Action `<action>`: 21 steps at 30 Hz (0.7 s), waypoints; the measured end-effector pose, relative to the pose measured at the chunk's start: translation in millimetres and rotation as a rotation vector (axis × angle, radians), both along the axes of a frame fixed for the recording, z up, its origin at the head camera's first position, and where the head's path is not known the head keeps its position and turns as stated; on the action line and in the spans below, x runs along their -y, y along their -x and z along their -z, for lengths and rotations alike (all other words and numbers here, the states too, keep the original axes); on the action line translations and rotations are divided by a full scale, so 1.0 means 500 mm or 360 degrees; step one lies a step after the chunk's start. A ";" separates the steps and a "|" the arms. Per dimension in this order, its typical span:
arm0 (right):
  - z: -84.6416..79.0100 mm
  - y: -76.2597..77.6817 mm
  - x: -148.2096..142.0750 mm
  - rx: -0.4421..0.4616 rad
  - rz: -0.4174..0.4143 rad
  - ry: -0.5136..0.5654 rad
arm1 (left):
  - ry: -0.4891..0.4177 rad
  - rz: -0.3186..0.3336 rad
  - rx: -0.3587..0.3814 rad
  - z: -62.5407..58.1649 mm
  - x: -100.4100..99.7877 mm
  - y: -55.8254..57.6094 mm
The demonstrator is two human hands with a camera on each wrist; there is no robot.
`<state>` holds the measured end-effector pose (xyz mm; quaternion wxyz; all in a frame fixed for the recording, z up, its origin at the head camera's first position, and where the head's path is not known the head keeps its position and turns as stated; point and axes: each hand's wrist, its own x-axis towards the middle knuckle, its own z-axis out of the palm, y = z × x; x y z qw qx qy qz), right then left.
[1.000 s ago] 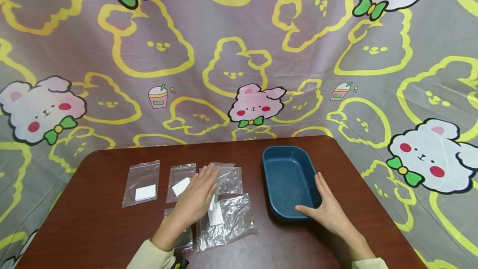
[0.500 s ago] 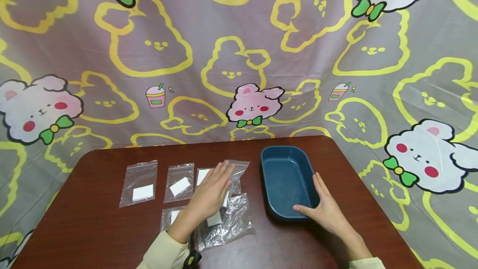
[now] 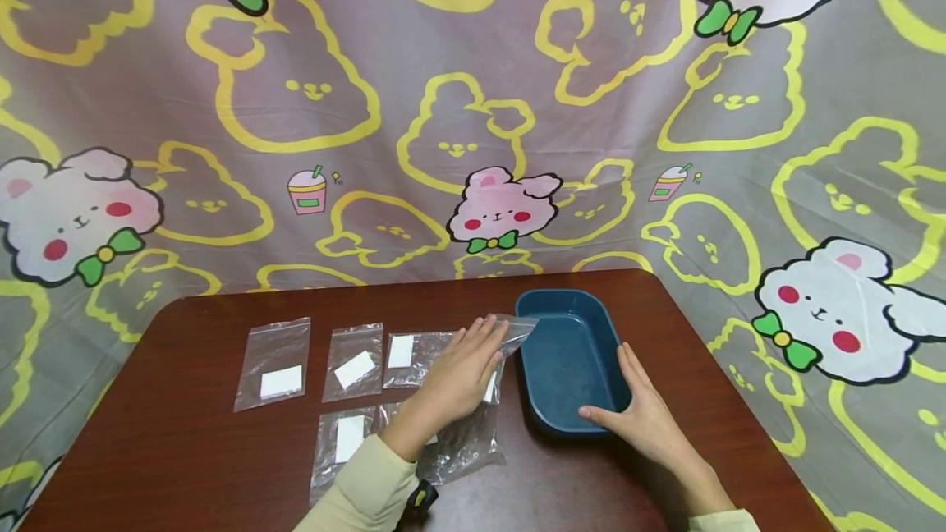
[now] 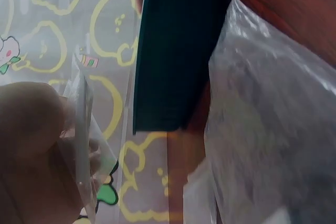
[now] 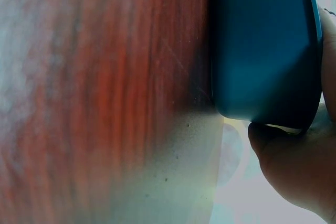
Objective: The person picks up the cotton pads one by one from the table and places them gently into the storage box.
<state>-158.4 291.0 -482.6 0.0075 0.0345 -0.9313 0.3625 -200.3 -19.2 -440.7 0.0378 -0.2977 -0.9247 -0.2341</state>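
Observation:
My left hand (image 3: 460, 368) pinches a clear zip bag (image 3: 521, 332) with a white piece inside, and the bag's top corner overlaps the left rim of a dark blue plastic bin (image 3: 567, 364) in the head view. From the left wrist, this bag (image 4: 83, 135) stands nearly edge-on between thumb and fingers. My right hand (image 3: 652, 421) grips the bin at its near right corner, thumb over the rim and fingers along the outer side. The right wrist view shows the thumb (image 5: 273, 148) against the bin's end wall (image 5: 262, 56). The bin looks bare inside.
Several other zip bags lie on the brown table (image 3: 185, 417): one far left (image 3: 272, 364), another beside it (image 3: 353, 362), one with a white card (image 3: 401, 351) behind the left forearm. A larger crinkled bag (image 3: 466, 446) lies under the left arm. Patterned cloth hangs behind the table.
My left hand has moved right with the zip bag, from over the other bags to the bin's left rim, uncovering bags behind it. My right hand stays on the bin.

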 end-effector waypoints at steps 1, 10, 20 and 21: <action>0.001 0.000 0.000 -0.0001 0.0000 -0.0001 | -0.0004 0.0006 0.0001 0.000 -0.008 0.002; 0.011 0.001 0.002 -0.0008 0.0002 0.0016 | 0.0044 0.0034 -0.0017 -0.004 -0.080 0.021; 0.006 0.002 0.002 -0.0006 -0.0003 0.0010 | 0.0159 0.0060 -0.0027 -0.018 -0.155 0.038; 0.006 0.002 0.002 -0.0007 -0.0006 0.0009 | 0.0185 0.0059 -0.0042 -0.021 -0.163 0.040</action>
